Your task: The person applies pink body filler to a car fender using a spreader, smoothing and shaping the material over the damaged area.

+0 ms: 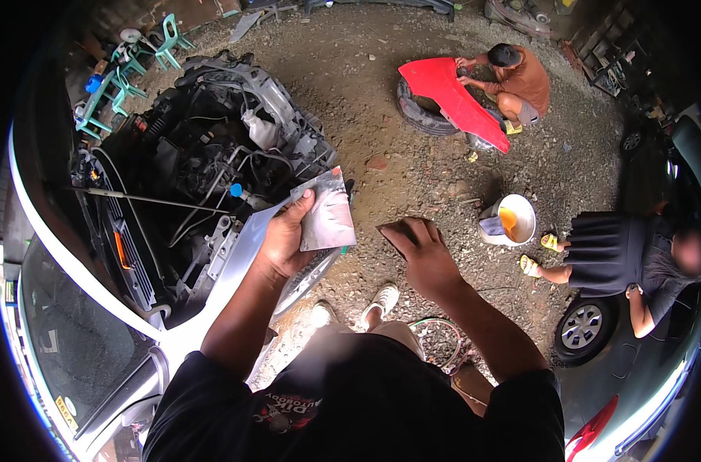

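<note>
My left hand (283, 239) grips a flat square board (327, 217), grey with a pale pinkish smear on its face, beside the silver fender (244, 262) of a car whose engine bay (181, 177) lies open at the left. To the right of the board, my right hand (419, 254) has its fingers closed round a thin dark flat piece (390, 240), partly hidden by them; it is apart from the board. A white bucket (526, 225) with orange and grey things inside stands on the gravel beyond my right hand.
A crouching co-worker (531, 85) handles a red car panel (460, 96) on a tyre (412, 115). Another person (650, 262) stands at the right beside a dark car (620, 377). Green plastic chairs (169, 42) stand upper left. A hose coil (435, 327) lies near my shoes.
</note>
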A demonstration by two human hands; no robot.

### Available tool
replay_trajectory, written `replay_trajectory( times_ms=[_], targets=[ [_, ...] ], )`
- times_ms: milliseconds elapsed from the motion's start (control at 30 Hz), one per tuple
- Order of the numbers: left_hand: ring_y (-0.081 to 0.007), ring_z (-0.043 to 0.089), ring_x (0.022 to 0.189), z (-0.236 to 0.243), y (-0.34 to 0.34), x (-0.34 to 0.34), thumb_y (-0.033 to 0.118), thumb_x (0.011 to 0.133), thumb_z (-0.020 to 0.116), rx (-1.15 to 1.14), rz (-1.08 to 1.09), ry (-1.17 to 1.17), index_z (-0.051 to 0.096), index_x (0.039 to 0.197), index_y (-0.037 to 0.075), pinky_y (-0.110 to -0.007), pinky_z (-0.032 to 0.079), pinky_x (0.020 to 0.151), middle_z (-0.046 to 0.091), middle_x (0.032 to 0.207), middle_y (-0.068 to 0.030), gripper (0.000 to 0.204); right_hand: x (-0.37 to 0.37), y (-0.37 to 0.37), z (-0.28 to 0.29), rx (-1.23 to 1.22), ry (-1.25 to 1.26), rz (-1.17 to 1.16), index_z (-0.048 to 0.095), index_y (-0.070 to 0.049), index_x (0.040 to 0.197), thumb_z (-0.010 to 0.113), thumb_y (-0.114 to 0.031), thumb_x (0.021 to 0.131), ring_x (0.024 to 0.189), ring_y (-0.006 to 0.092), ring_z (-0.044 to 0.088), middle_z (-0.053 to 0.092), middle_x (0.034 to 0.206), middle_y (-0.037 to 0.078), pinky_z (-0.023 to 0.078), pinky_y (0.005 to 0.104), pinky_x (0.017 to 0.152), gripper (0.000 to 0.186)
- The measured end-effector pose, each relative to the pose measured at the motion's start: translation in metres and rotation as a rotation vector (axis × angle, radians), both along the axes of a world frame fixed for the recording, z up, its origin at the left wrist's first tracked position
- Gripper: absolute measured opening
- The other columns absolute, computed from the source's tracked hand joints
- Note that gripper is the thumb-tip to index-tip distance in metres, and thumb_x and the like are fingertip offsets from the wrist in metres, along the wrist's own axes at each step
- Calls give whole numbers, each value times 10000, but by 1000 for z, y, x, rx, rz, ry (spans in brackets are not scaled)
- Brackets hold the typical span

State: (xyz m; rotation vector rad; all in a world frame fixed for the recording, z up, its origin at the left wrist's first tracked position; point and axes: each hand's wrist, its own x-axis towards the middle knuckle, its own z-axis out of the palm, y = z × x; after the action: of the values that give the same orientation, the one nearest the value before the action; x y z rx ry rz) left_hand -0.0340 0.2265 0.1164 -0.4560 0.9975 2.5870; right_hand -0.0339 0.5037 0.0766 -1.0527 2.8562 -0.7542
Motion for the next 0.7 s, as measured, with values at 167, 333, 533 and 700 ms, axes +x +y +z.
replay_trajectory(
  times_ms=[167,333,533,700],
  targets=[
    [-271,689,1083,0,2,2,327,1063,565,-289,-2,-32,544,1366,57,-507,582,911,672,1228,-127,406,-10,-23,66,-128,91,98,612,-236,1393,628,-14,813,1230,371,501,503,1359,112,472,491,1020,621],
    [-255,687,1073,6,15,-7,283,1083,516,-310,-27,69,577,1377,32,-447,574,946,686,1220,-118,391,-7,-50,71,91,215,223,629,-170,1279,613,-163,870,1157,356,495,524,1325,132,448,558,961,410],
    [-230,700,1028,-7,-46,-19,319,1066,551,-347,233,82,619,1330,31,-367,545,971,709,1176,-112,397,-35,-58,47,-119,-381,272,679,-166,1291,541,20,870,1115,309,622,642,1206,106,513,428,969,480],
    [-213,703,983,-21,-131,-25,330,1053,579,-441,254,-6,630,1279,15,-368,555,933,714,1137,-103,391,-26,-45,-74,-1003,-1546,-449,530,-16,1403,476,54,815,1085,348,682,654,1209,174,596,481,909,595]
  ],
)
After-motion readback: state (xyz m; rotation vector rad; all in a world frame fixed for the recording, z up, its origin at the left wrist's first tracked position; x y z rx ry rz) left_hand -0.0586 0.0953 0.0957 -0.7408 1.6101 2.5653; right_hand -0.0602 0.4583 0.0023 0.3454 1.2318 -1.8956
